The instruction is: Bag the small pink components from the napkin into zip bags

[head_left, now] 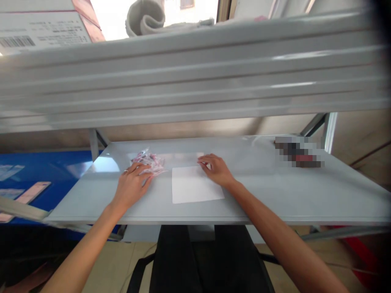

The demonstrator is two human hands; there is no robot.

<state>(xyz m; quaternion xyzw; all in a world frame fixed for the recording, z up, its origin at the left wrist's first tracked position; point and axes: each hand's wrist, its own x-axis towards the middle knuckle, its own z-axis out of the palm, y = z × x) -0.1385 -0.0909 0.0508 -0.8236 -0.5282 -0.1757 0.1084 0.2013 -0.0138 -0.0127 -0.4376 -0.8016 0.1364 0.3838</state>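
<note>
On the grey table (259, 187) lies a small heap of clear plastic packets (156, 162) with pink and dark bits in it. My left hand (132, 181) rests at its near side, fingers apart and reaching onto the plastic. To the right, a white sheet of paper (195, 189) lies flat. Over its far right corner is my right hand (215, 169), with thumb and fingertips brought together in a pinch. Whatever may be between those fingertips is too small to make out.
A wide grey shelf (195, 77) crosses above the table, bearing a white carton (42, 30) and a grey rolled cloth (145, 18). A pixelated dark object (297, 152) lies at right. Left stands a blue surface (61, 167) with a pink flat item (33, 191).
</note>
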